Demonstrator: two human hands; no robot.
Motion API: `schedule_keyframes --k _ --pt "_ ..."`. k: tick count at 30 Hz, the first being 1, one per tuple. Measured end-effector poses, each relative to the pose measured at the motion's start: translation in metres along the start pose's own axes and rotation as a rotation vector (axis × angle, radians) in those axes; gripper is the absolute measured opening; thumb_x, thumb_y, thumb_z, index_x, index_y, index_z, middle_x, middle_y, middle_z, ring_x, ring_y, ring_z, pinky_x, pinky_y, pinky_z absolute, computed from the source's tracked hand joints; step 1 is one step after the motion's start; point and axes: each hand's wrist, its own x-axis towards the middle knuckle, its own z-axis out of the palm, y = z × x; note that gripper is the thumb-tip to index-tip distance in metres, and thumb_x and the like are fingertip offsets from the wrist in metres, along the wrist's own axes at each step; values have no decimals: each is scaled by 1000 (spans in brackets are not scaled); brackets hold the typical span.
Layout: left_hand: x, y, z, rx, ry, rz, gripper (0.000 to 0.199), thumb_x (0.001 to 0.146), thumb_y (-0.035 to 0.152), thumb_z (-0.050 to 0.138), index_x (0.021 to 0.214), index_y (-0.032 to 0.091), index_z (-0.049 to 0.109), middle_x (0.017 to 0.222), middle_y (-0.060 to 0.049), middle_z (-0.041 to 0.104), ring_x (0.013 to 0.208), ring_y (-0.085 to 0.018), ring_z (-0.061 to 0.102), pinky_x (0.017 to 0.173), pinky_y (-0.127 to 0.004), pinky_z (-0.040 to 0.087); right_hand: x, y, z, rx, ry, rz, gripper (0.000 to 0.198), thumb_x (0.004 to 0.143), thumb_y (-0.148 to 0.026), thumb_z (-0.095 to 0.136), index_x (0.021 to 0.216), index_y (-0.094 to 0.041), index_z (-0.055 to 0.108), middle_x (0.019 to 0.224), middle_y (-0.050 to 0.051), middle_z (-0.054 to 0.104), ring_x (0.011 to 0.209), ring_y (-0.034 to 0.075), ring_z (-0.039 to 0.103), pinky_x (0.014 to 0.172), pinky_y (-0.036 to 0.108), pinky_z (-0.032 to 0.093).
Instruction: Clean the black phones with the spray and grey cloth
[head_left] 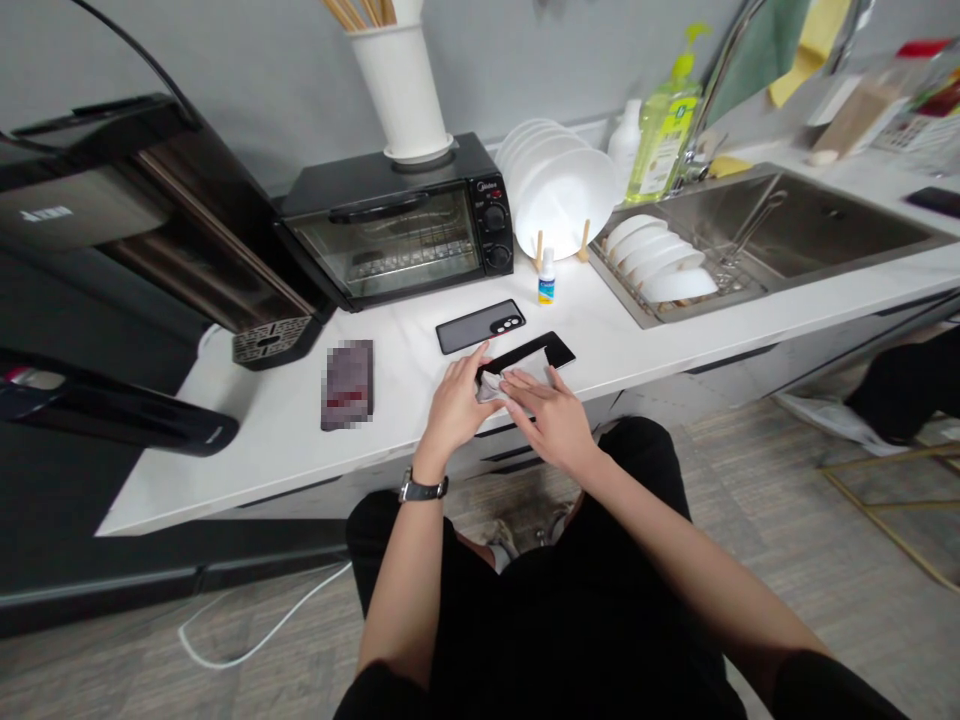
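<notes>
A black smartphone [559, 349] lies at the front of the white counter, its dark screen facing up. My left hand [456, 398] grips its left end, fingers on the far edge and thumb on the near side. A thin pale grey cloth [491, 388] covers part of the screen. My right hand [553, 418] presses this cloth onto the phone, fingers bent over it; part of the cloth is hidden. Behind the phone lies a phone case [469, 328] with a camera cutout. A small white spray bottle [547, 282] with a blue and yellow label stands upright farther back.
A blurred-out dark packet [347, 385] lies on the left of the counter [277, 440]. Behind are a black toaster oven [405, 245], a coffee machine [150, 220] and racked plates [562, 200]. White bowls [660, 255] stand by the sink [825, 215] at right.
</notes>
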Motion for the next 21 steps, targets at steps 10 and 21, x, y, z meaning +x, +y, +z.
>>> schedule_keyframes --k 10,21 --pt "-1 -1 0 -7 2 -14 96 83 38 88 163 32 35 141 -8 66 132 -29 58 115 -47 46 5 42 -22 -73 95 117 42 112 -40 39 139 -27 69 148 3 66 144 24 58 131 57 28" --pt "3 -1 -2 -44 -2 -4 95 83 33 89 162 31 37 140 -8 67 130 -29 60 115 -48 46 39 57 -11 -224 158 175 51 112 -47 37 136 -17 70 144 13 69 140 29 62 129 59 28"
